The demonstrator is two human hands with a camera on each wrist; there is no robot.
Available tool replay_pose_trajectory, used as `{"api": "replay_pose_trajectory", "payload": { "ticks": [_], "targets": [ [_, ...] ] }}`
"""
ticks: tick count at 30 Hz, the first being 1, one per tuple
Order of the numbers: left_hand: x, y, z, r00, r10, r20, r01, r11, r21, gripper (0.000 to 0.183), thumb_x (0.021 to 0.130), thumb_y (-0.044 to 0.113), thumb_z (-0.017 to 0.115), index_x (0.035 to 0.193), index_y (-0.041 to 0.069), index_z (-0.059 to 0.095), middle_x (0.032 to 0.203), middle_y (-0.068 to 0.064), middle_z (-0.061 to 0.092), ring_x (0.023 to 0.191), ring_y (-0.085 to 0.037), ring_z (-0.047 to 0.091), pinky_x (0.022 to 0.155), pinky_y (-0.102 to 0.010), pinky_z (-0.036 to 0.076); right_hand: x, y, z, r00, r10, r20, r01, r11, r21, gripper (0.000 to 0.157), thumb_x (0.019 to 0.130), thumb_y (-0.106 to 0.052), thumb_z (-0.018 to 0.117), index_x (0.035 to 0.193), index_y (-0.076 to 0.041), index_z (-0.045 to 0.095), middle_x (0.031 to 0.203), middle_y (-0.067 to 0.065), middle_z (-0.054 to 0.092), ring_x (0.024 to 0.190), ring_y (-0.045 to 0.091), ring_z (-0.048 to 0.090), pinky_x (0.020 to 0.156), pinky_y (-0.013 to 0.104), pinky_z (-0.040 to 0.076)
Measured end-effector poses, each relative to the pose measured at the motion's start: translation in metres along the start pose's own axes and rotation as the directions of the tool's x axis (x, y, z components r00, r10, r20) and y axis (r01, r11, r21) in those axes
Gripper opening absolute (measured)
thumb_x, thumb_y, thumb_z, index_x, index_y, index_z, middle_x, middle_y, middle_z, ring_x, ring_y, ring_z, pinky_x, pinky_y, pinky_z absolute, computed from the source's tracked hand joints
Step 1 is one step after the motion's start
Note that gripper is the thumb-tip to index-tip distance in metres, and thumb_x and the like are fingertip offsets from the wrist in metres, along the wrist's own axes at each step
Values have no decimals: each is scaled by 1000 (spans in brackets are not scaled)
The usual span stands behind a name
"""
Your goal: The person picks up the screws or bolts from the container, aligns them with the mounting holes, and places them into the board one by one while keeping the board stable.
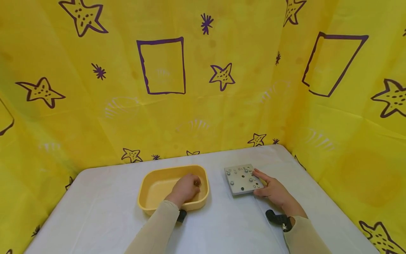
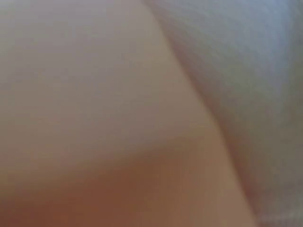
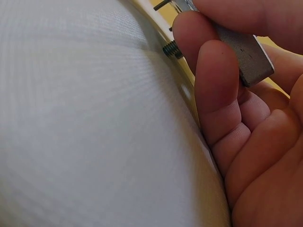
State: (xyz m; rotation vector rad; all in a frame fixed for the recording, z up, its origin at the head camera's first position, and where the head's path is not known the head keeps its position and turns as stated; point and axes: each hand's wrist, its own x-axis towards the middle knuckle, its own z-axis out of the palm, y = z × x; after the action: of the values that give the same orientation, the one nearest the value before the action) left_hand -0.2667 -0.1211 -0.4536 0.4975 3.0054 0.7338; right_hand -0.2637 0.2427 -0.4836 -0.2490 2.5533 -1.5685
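Observation:
My right hand [image 1: 273, 190] grips the right edge of a square grey metal plate [image 1: 238, 180], with thumb and fingers on that edge. Several bolts, small pins and dark holes dot its top face. In the right wrist view, fingertips press against the side of the plate [image 3: 251, 59], and a dark threaded bolt [image 3: 173, 49] sticks out beside them. My left hand [image 1: 185, 188] reaches down into a yellow plastic bin [image 1: 141, 187], its fingers bent near the right end. I cannot tell whether it holds something there. Blurred skin fills most of the left wrist view.
Both things are on a white-covered table [image 1: 104, 204], the bin left of the plate. Yellow cloth [image 1: 196, 116] printed with starfish hangs behind and at the sides. A black wrist camera [image 1: 279, 218] sits at the right wrist.

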Motion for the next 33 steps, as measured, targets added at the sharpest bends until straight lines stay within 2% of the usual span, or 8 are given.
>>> {"api": "replay_pose_trajectory", "payload": {
  "ticks": [9, 14, 17, 21, 23, 27, 29, 33],
  "targets": [
    [3, 0, 2, 999, -35, -2, 35, 999, 38, 5, 86, 10, 68, 88, 13, 70, 84, 2, 59, 76, -17, 54, 77, -38, 49, 1, 2, -2, 1000, 2, 1, -2, 1000, -25, 84, 79, -28, 84, 152, -20, 44, 161, -6, 26, 149, 33, 8, 113, 62, 3],
    [2, -1, -3, 994, -110, -19, 107, 988, -114, 18, 89, 12, 65, 107, 8, 68, 86, -1, 61, 78, -18, 54, 75, -38, 48, 1, -1, -1, 1000, 12, 2, -12, 1000, -18, 82, 81, -23, 82, 153, -22, 44, 161, -8, 26, 149, 33, 7, 113, 62, 3],
    [-3, 2, -11, 985, -172, -31, 160, 960, -228, 29, 92, 12, 65, 119, 4, 66, 93, -3, 61, 82, -20, 55, 77, -38, 48, 1, -1, -1, 1000, 20, 4, -20, 1000, -14, 82, 81, -22, 83, 153, -22, 44, 161, -9, 26, 149, 33, 7, 113, 62, 3],
    [-13, 7, -26, 973, -229, -26, 203, 906, -373, 28, 93, 10, 65, 119, 2, 68, 100, -4, 64, 88, -22, 57, 82, -39, 49, 2, -1, -1, 1000, 29, 10, -29, 999, -16, 83, 80, -24, 83, 153, -22, 43, 161, -8, 25, 149, 34, 6, 112, 63, 3],
    [-16, 8, -31, 971, -239, -19, 203, 863, -463, 26, 93, 9, 65, 118, 4, 69, 103, -4, 66, 92, -22, 58, 86, -41, 49, 2, -1, -3, 1000, 26, 7, -26, 999, -20, 83, 80, -24, 83, 153, -22, 43, 161, -8, 25, 149, 34, 7, 112, 64, 3],
    [-20, 9, -38, 969, -245, 12, 191, 721, -666, 27, 95, 3, 63, 122, 3, 68, 111, -8, 67, 99, -21, 62, 95, -43, 47, 3, -1, -4, 1000, 20, 1, -20, 1000, -17, 84, 79, -25, 84, 153, -22, 43, 161, -8, 25, 149, 34, 7, 112, 63, 2],
    [-21, 10, -40, 966, -257, 28, 189, 628, -755, 28, 95, -1, 62, 123, 1, 66, 114, -11, 65, 101, -22, 62, 98, -43, 46, 2, -1, -4, 1000, 17, 3, -17, 1000, -12, 84, 79, -26, 84, 153, -21, 43, 161, -7, 25, 149, 34, 7, 112, 63, 2],
    [-20, 16, -41, 956, -291, 45, 165, 403, -900, 30, 95, -6, 60, 125, -5, 61, 120, -19, 61, 104, -27, 62, 97, -38, 48, 0, 0, -2, 1000, 16, 5, -16, 1000, -9, 83, 80, -25, 84, 152, -20, 44, 161, -7, 26, 149, 33, 7, 113, 62, 2]
  ]
}}
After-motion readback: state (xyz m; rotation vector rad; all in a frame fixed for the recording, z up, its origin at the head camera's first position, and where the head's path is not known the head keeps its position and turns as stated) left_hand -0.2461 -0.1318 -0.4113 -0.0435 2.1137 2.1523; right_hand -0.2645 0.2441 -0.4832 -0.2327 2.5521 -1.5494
